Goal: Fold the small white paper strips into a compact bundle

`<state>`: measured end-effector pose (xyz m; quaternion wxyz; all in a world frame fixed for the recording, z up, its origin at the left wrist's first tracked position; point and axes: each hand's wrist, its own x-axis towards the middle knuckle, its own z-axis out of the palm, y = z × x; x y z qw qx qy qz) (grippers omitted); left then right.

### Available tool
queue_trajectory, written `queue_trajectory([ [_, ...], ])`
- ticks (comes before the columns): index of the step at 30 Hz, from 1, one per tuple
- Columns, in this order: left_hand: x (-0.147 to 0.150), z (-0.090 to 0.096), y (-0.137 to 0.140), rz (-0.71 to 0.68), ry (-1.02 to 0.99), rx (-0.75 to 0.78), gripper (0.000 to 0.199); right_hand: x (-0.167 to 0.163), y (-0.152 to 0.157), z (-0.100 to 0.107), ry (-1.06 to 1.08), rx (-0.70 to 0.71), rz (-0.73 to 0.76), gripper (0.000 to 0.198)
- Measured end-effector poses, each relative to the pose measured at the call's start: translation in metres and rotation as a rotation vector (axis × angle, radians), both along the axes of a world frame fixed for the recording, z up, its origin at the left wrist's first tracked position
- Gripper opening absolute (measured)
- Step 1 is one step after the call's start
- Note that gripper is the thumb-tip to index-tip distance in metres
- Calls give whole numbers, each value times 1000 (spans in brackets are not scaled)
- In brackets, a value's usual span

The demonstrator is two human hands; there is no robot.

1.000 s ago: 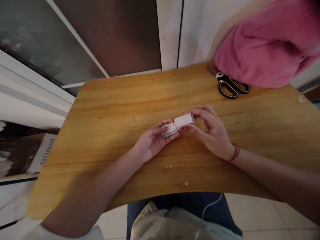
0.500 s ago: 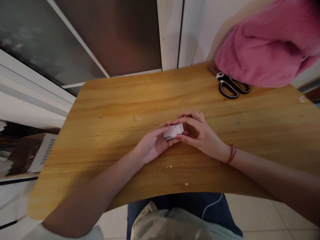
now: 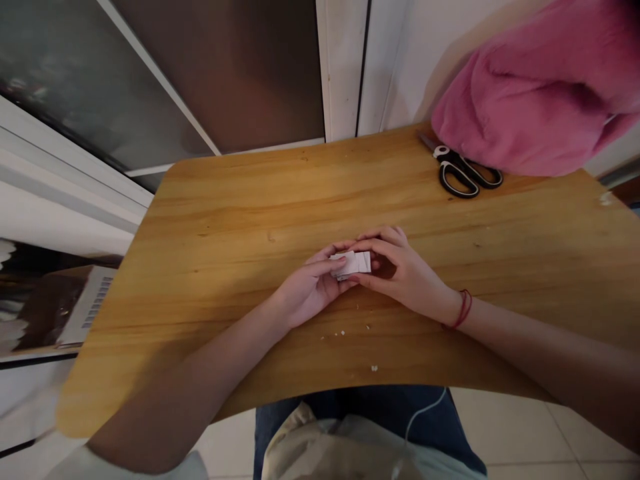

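A small stack of white paper slips (image 3: 356,263) is held between both hands, over the middle of the wooden table (image 3: 240,200). My left hand (image 3: 313,283) is closed on the stack's left end, its thumb pressed across the top slip and its fingers curled beneath. My right hand (image 3: 405,273) grips the stack too, with thumb along the near edge and fingers bent over the far side; a red string bracelet circles that wrist. The slips overlap unevenly, and their undersides are hidden.
Black-handled scissors (image 3: 463,175) lie at the back right beside a pink plush cloth (image 3: 535,107). Tiny paper scraps (image 3: 374,368) dot the table near its front edge. An open cardboard box (image 3: 85,307) stands left of the table.
The left thumb has slid further over the top of the stack. The slips have shifted slightly right and look more level, while the right hand has barely moved.
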<state>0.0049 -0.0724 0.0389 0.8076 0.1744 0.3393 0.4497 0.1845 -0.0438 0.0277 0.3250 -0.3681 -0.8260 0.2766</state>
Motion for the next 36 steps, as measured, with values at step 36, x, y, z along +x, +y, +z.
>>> queue_trajectory([
  [36,-2,-3,2,-5,-53,-27,26,6,1,7,220,111,-114,20],
])
